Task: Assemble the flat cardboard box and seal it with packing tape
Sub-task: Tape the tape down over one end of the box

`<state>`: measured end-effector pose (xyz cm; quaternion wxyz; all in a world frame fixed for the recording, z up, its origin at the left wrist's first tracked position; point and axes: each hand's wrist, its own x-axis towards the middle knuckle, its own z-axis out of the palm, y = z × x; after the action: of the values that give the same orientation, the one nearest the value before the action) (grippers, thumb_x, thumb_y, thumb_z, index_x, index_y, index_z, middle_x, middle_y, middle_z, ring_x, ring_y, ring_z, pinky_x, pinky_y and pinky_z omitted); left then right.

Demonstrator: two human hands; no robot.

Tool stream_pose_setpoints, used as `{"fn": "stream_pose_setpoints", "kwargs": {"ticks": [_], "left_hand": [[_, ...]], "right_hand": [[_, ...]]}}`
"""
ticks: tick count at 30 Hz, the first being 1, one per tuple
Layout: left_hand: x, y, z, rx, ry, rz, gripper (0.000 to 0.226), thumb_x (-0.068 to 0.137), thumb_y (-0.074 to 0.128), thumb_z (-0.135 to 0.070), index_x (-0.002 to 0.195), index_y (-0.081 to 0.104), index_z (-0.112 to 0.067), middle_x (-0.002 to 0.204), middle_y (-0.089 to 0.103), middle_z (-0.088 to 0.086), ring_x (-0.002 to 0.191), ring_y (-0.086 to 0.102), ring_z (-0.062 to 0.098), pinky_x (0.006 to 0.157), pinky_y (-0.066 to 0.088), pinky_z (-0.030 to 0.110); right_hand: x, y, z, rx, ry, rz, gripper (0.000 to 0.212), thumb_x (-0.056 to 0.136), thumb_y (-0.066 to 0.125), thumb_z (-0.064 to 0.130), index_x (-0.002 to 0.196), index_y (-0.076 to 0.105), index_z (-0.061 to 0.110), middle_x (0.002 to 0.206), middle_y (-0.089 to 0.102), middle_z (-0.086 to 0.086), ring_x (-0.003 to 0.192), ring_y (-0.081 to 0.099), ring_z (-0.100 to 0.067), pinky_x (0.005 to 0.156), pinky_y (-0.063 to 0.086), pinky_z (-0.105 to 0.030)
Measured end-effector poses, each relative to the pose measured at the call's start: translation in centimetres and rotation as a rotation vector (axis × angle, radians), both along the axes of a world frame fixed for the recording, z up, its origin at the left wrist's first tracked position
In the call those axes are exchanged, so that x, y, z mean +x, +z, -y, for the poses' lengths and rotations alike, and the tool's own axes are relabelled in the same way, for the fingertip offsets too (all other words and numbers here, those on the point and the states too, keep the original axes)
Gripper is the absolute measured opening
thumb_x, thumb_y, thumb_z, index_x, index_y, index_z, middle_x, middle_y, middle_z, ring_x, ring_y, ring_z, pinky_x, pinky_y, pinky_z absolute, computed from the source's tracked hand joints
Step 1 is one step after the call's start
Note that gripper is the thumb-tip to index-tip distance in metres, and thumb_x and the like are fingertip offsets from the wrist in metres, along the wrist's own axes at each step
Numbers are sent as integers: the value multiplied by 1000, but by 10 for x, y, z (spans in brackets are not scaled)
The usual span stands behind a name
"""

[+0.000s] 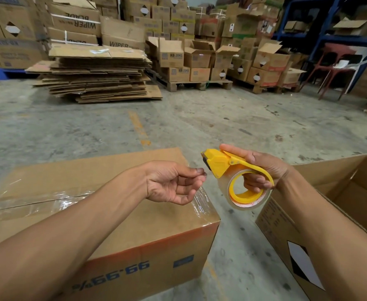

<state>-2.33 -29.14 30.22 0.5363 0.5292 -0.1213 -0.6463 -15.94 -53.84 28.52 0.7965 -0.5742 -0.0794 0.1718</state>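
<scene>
A closed cardboard box [134, 231] stands on the floor in front of me, upside down by its blue print, with clear tape [37, 205] running along its top seam. My left hand [171, 183] hovers over the box's right end and pinches a strip of clear tape [200, 200] that hangs down to the box's right edge. My right hand [263, 168] grips a yellow tape dispenser [232, 168] carrying a clear tape roll [247, 196], held just right of the box, its cutter end close to my left fingertips.
An open cardboard box [334, 205] stands at my right. A stack of flattened cartons [95, 77] lies on the concrete floor ahead. Pallets of boxes [200, 59] and blue shelving [330, 29] line the back, with a red chair [330, 68] at right.
</scene>
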Motion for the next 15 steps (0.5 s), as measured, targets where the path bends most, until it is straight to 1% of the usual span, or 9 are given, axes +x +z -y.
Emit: {"fn": "stream_pose_setpoints", "kwargs": {"ticks": [3, 4, 5, 6, 7, 9, 12, 14, 15], "left_hand": [[8, -4, -6, 32, 5, 59, 11, 73, 70, -12, 82, 70, -6, 67, 65, 1, 57, 63, 9, 58, 54, 25], [11, -5, -8, 56, -3, 83, 8, 73, 69, -12, 78, 70, -6, 65, 64, 1, 56, 62, 9, 58, 53, 25], [13, -6, -9, 82, -11, 108, 7, 74, 67, -12, 73, 70, -6, 62, 63, 1, 54, 60, 9, 60, 52, 24], [18, -7, -10, 106, -14, 136, 11, 78, 65, -12, 69, 70, -6, 60, 61, 1, 52, 59, 9, 61, 50, 25], [24, -8, -13, 132, -2, 167, 16, 83, 62, -12, 69, 68, -6, 57, 59, 0, 50, 57, 9, 63, 48, 25], [43, -8, -23, 180, 52, 225, 18, 91, 57, -11, 74, 64, -8, 55, 56, -2, 49, 53, 8, 64, 46, 25], [72, -5, -44, 239, 86, 312, 15, 93, 56, -12, 79, 62, -10, 56, 56, -2, 55, 49, 9, 65, 47, 26], [83, -1, -47, 285, 80, 403, 15, 93, 55, -12, 79, 61, -11, 57, 54, -1, 57, 46, 11, 68, 49, 29], [88, 0, -43, 305, 79, 475, 15, 94, 55, -12, 79, 59, -11, 57, 51, -1, 56, 44, 12, 68, 50, 31]], "right_hand": [[-2, 10, -15, -157, -66, -59, 66, 78, 79, 38, 139, 54, 32, 47, 57, -7, 34, 57, -13, 45, 54, -27], [-1, 13, -22, -207, -84, -77, 70, 74, 83, 39, 137, 55, 33, 47, 57, -8, 34, 56, -13, 43, 54, -26], [-1, 17, -29, -242, -95, -95, 72, 70, 85, 40, 136, 55, 34, 48, 58, -9, 35, 57, -14, 42, 53, -26], [0, 19, -36, -264, -97, -113, 73, 69, 86, 39, 135, 54, 34, 50, 60, -10, 37, 58, -14, 42, 54, -26], [0, 21, -39, -279, -98, -122, 74, 69, 85, 38, 136, 52, 34, 53, 63, -10, 38, 59, -13, 42, 54, -26], [-6, 24, -39, -295, -123, -130, 79, 69, 84, 37, 138, 47, 31, 55, 65, -9, 37, 59, -13, 41, 54, -26], [-18, 23, -32, -280, -174, -191, 83, 63, 90, 36, 137, 53, 33, 51, 60, -13, 35, 57, -16, 41, 54, -28], [-19, 24, -37, -297, -185, -211, 85, 63, 90, 35, 138, 51, 32, 54, 62, -12, 36, 57, -14, 40, 53, -27], [-17, 27, -43, -322, -187, -208, 82, 66, 87, 34, 138, 49, 31, 56, 65, -10, 37, 58, -13, 40, 53, -26]]}}
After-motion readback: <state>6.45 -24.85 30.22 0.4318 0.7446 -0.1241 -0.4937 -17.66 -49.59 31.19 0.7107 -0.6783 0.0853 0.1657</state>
